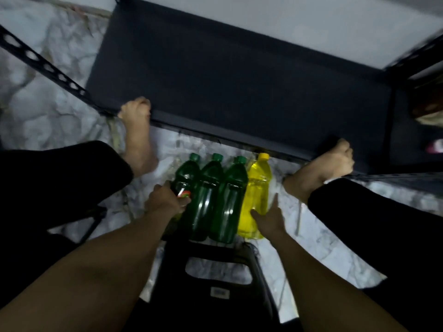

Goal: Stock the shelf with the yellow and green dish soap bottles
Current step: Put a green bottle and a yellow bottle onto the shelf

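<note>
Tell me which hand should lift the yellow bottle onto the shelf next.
Right, I'd say. The right hand already rests against the yellow bottle at the row's right end, while the left hand is on the leftmost green bottle. The dark shelf lies bare just ahead.

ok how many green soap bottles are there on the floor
3, side by side: left one under the left hand, middle, right beside the yellow bottle. Others may be hidden.

Your head camera: single wide-angle view, aimed steeply down and forward past your forearms. Close over marble floor (311, 248); dark shelf (227, 80) fills upper frame. No second view to overlap.
</note>
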Action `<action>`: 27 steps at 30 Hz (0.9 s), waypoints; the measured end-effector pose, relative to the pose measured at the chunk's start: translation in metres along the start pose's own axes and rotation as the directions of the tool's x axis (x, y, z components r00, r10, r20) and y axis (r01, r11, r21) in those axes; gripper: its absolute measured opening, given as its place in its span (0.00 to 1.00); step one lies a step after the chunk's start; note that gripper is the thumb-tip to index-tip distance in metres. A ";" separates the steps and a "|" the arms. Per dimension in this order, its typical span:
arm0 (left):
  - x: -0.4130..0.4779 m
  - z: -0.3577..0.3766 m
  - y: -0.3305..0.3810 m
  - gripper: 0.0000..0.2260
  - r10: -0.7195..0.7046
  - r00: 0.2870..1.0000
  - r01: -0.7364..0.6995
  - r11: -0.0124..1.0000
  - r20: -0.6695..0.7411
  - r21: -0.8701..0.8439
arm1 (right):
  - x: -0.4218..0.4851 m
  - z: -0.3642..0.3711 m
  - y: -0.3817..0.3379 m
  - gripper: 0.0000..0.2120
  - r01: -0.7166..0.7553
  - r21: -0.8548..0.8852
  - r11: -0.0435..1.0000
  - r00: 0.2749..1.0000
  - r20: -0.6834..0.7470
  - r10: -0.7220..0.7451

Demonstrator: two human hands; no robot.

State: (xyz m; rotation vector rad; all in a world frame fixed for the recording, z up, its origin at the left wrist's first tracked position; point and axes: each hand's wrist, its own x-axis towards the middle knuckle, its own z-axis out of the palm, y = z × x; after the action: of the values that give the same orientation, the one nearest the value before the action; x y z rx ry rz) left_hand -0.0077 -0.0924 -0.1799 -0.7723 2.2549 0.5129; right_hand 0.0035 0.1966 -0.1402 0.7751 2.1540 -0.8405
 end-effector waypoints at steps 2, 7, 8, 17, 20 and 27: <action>-0.004 0.006 0.003 0.35 0.009 1.000 -0.009 1.000 -0.019 0.012 | 0.001 0.003 -0.001 0.49 0.057 -0.035 0.998 0.997 0.045 -0.055; -0.009 0.002 0.000 0.41 -0.018 0.997 0.024 0.996 0.072 -0.087 | 0.008 0.009 0.001 0.49 0.044 -0.084 0.996 0.999 0.020 -0.043; -0.010 0.001 0.000 0.42 0.010 0.995 0.003 0.992 0.102 -0.129 | 0.011 0.011 0.003 0.49 0.037 -0.082 0.996 0.999 0.001 -0.037; -0.007 -0.007 -0.007 0.40 0.091 0.977 -0.066 0.989 0.191 -0.132 | 0.031 0.014 0.012 0.53 0.040 -0.067 0.997 0.999 0.013 -0.039; -0.007 -0.008 -0.008 0.42 0.069 0.978 -0.038 0.987 0.195 -0.159 | 0.038 0.009 0.014 0.57 -0.016 -0.132 0.991 1.000 -0.003 0.016; -0.016 -0.004 -0.005 0.52 0.094 0.971 -0.070 0.991 0.218 -0.117 | 0.040 0.018 0.011 0.56 -0.013 -0.042 0.999 1.000 0.012 0.013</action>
State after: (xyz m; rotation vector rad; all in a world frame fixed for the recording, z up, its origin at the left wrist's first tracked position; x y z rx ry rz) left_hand 0.0033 -0.0924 -0.1662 -0.6414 2.0700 0.7299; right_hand -0.0048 0.2008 -0.1846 0.7597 2.1465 -0.7886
